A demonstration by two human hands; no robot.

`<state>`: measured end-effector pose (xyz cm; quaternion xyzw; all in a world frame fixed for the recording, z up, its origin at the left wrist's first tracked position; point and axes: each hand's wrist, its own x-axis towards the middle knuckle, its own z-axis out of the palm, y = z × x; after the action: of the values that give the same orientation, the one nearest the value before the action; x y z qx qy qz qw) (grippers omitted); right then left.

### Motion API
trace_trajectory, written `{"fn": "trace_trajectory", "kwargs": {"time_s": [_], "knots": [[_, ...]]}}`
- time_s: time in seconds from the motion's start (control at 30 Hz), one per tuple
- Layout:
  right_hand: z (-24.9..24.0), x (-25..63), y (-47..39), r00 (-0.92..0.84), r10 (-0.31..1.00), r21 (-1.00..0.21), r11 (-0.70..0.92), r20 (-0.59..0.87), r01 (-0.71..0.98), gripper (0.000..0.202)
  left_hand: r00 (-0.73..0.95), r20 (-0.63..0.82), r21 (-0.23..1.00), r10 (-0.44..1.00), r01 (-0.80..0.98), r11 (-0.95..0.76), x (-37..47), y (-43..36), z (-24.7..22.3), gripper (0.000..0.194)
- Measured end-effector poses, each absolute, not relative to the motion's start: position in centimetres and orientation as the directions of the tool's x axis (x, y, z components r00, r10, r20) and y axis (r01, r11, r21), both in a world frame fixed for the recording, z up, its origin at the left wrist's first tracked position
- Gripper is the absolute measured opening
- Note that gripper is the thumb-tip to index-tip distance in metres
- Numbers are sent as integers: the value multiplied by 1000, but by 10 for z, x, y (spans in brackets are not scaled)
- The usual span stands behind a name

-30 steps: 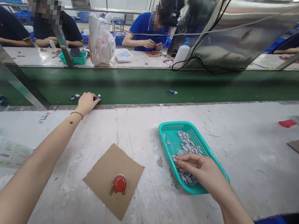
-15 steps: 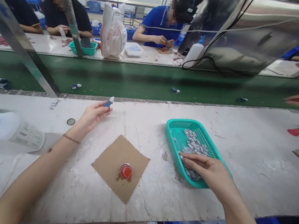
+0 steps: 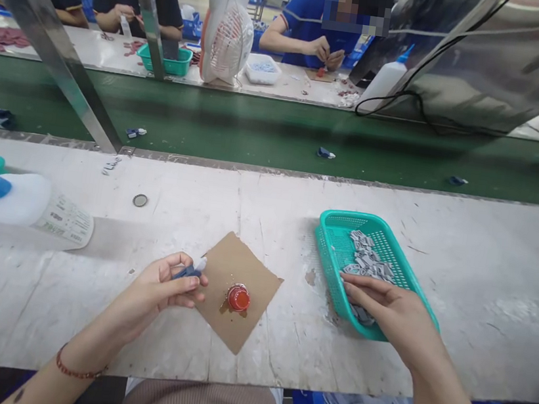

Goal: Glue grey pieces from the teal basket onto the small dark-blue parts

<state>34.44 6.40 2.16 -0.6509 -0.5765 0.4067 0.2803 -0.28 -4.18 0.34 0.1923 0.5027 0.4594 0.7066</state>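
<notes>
Back from the belt (image 3: 238,139), my left grip (image 3: 163,291) pinches a blue part (image 3: 187,272); my right grip (image 3: 398,315) (hold unclear) seems mid-pick at the basket (image 3: 330,251), next needing delicacy.

Scuffed pale worktable (image 3: 477,282), on it cardboard square (image 3: 227,256), perforated green basket (image 3: 336,241), white bottle (image 3: 16,202), round disc (image 3: 140,200)

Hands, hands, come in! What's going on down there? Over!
Left hand pinching blue-and-white piece. Right hand at green basket, grey pieces inside; grip unclear. Small red cup on cardboard, between hands.
</notes>
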Motion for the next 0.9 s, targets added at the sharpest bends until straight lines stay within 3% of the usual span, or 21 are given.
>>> {"fn": "trace_trajectory", "kwargs": {"time_s": [0.2,0.3,0.4,0.53,0.67,0.9], "knots": [[21,341,59,156,963,-810,-269,-219,522,12,123,-509,687,852,-539,488,14,-59,2,23],[22,332,49,187,979,-823,-169,-77,542,14,102,-515,678,851,-558,478,18,-62,1,19],[21,307,30,-12,991,-788,116,137,604,12,25,-511,715,859,-542,441,21,-64,-3,24],[17,263,4,-383,897,-730,411,220,546,15,-22,-536,740,844,-494,456,26,-68,-10,33],[9,236,-8,-544,798,-655,559,260,508,18,-89,-521,776,849,-464,428,34,-72,-14,33],[-1,232,-7,-655,712,-500,676,255,541,17,-127,-447,821,885,-451,350,39,-74,-21,24]]}}
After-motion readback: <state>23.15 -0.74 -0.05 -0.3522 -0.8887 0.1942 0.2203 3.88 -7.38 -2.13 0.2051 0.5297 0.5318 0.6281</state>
